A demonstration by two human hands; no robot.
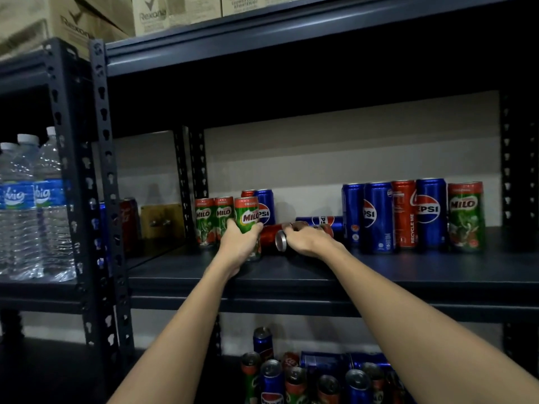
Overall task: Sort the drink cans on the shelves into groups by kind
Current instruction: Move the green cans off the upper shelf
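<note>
Both our forearms reach over the shelf's [291,275] front edge. Our left hand [237,243] grips an upright Milo can [247,214], just beside two more Milo cans [213,217]. Our right hand [306,237] curls over a toppled red can [272,233]. Toward the right end stands a mixed row of cans [408,214].

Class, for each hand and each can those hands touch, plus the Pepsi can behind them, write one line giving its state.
left hand: grips the Milo can
Milo can: upright, held
right hand: curled over the red can
red can: lying on its side
Pepsi can: lying on its side
</note>
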